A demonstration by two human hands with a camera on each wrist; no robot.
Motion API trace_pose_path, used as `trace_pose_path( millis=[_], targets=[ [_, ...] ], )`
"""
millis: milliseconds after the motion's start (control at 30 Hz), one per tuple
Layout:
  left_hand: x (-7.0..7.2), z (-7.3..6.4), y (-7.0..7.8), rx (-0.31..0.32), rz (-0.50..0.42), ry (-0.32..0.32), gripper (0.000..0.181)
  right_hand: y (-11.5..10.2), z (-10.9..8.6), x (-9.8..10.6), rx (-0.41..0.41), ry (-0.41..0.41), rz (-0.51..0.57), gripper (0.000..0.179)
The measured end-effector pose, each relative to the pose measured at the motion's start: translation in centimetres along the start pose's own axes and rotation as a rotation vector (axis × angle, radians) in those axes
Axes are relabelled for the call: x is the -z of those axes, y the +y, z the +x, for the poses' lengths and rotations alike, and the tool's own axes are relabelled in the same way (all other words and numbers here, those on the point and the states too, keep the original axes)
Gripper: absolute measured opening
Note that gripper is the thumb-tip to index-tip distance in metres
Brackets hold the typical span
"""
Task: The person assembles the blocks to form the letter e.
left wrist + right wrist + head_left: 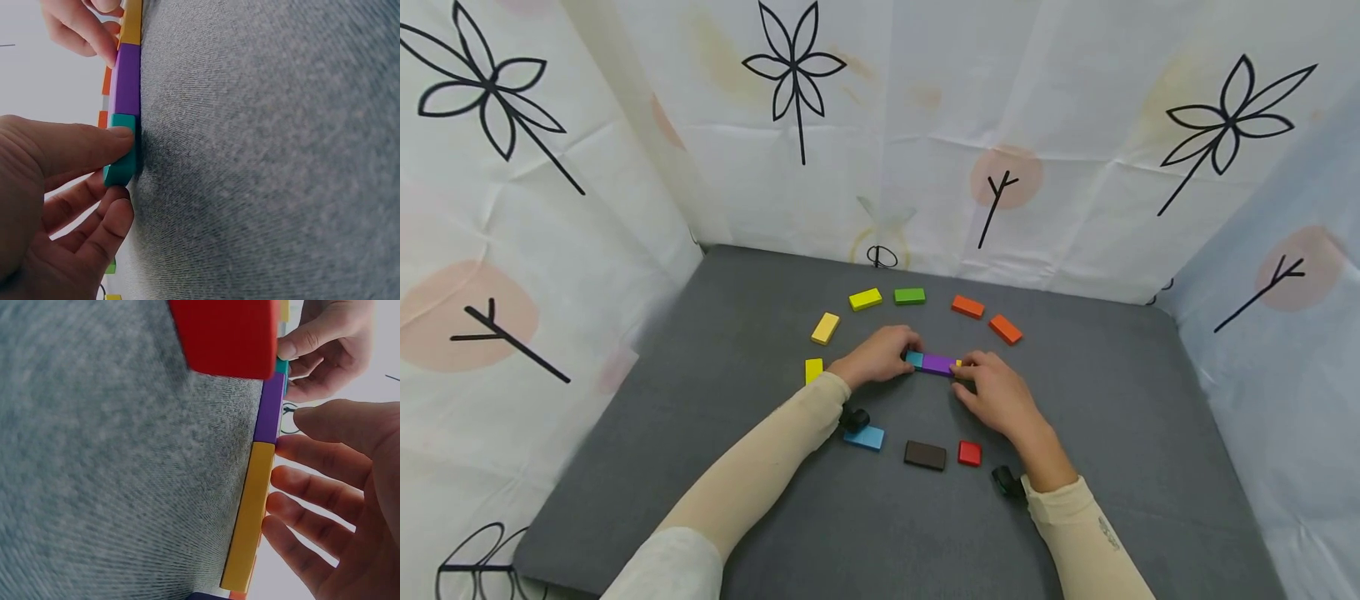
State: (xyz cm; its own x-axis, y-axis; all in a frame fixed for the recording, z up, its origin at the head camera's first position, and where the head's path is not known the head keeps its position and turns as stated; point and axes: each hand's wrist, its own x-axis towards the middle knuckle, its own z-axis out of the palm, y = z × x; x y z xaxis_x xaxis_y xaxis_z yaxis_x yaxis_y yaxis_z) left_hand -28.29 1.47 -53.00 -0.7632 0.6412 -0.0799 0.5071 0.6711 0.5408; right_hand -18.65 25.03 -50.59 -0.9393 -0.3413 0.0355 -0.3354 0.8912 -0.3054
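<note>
Three blocks lie end to end in a row on the grey table: a teal block [914,359], a purple block [938,365] and an orange-yellow block [250,512]. My left hand [880,354] pinches the teal block, thumb on its near face and fingers at its end and far side. With fingertips, my right hand [996,392] touches the far side of the row near where purple and orange-yellow meet. Its thumb [325,422] stands apart from the blocks. In the head view the right hand hides most of the orange-yellow block.
Around the row lie a red block [969,453], a dark brown block [925,456], a light blue block [865,437], yellow blocks [825,328], a green block [909,296] and orange blocks [967,307]. Patterned white curtains [925,100] stand behind the table [1150,467].
</note>
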Motion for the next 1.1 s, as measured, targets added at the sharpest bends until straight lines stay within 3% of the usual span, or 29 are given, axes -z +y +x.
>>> trace_pose_path(
  millis=[1100],
  targets=[
    [0.29,-0.39,-0.21,0.017,-0.047,-0.024,0.041,0.00,0.64,0.67,-0.036,-0.058,0.047,0.038]
  ],
)
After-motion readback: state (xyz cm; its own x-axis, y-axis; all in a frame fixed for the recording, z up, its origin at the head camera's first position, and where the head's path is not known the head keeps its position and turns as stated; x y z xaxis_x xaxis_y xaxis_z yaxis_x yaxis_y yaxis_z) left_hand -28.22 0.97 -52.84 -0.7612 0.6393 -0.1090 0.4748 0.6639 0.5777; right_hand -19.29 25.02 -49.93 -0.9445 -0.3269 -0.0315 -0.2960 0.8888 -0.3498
